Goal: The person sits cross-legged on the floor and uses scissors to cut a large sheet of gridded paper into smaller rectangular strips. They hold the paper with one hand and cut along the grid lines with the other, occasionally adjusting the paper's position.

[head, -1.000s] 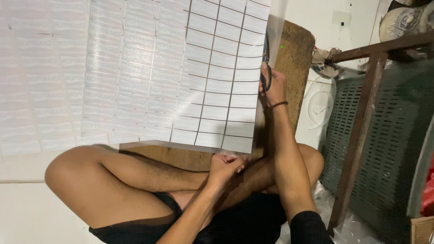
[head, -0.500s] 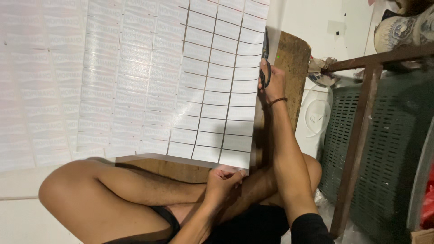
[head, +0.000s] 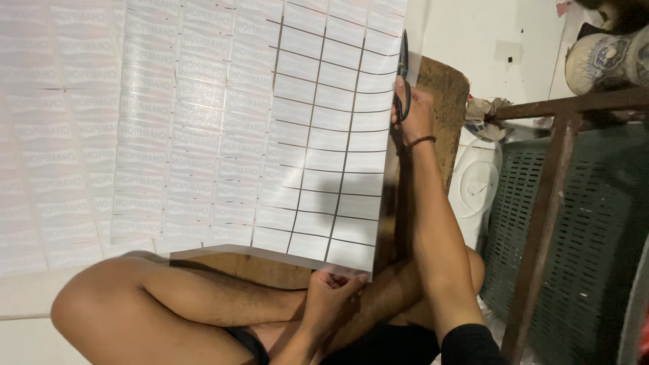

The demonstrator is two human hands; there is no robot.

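A large white sheet of printed labels (head: 257, 128), ruled into a grid of small rectangles, lies over a wooden board (head: 443, 101) in front of me. My left hand (head: 332, 297) pinches the sheet's near corner above my crossed legs. My right hand (head: 412, 111) is stretched out along the sheet's right edge and grips black scissors (head: 403, 74), whose blades point away along that edge. A dark band circles my right wrist.
A rusty metal frame (head: 547, 203) with green perforated panels (head: 595, 223) stands to the right. A white plastic container (head: 476, 182) sits beyond the board. A patterned pot (head: 605, 57) rests on the frame's top. My bare knee (head: 101, 304) lies at lower left.
My right hand with the scissors has moved farther along the sheet's right edge. The left hand keeps its pinch on the near corner; the view has shifted slightly.
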